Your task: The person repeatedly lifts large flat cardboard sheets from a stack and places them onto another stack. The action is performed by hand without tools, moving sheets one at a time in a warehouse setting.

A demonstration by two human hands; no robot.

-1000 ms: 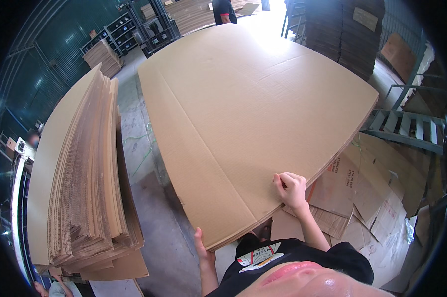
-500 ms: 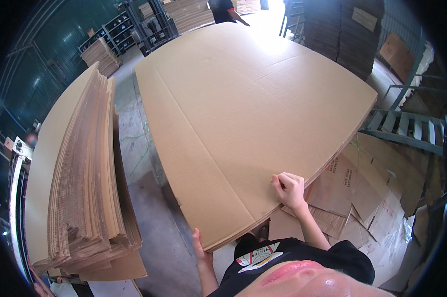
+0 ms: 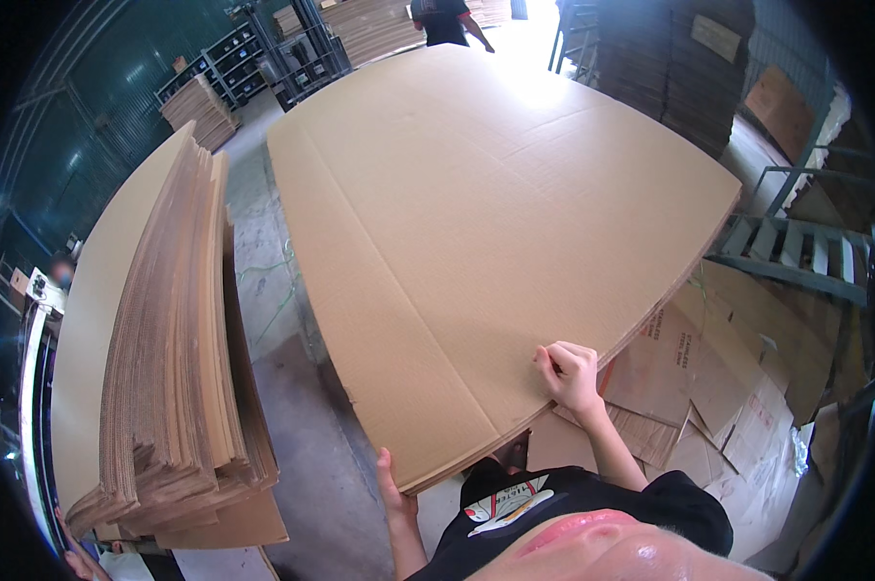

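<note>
Head fisheye, left of pair, looks down and ahead from head height, close over left hand (image 3: 396, 487), right hand (image 3: 570, 376) and cardboard (image 3: 486, 232), forklift (image 3: 307, 66) far off.

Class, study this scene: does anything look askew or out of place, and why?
Yes: the left cardboard stack has a ragged near end, sheets jutting unevenly; green strands lie loose on the floor; cardboard pieces at right overlap at jumbled angles.
</note>
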